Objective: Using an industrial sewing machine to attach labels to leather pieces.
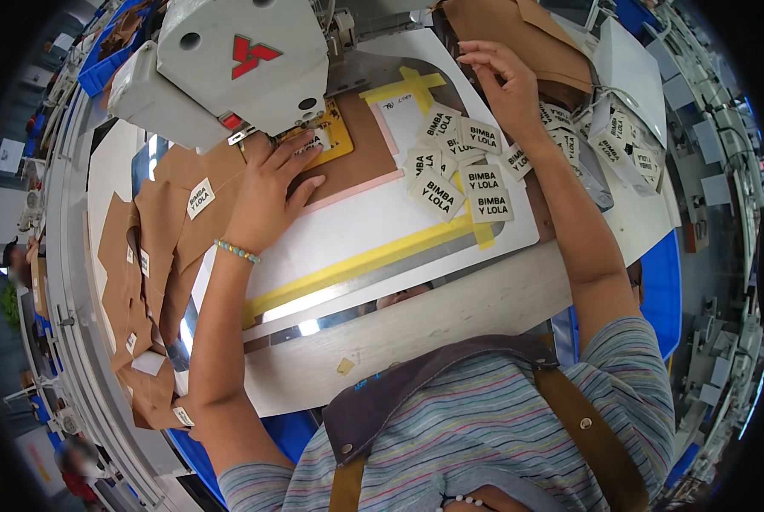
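under the sewing machine (228, 68) head, the left hand (271, 192) lies flat with fingers spread on a brown fabric piece (356, 145), pinning it against the yellow guide (335, 136) so it sits square at the needle; the right hand (505, 85) reaches with loosely curled fingers to a brown stack (527, 38) at the worktop (450, 316) far edge, holding nothing that shows; cream labels (458, 171) lie scattered between both hands, within reach; finished pieces (143, 256) hang off the left
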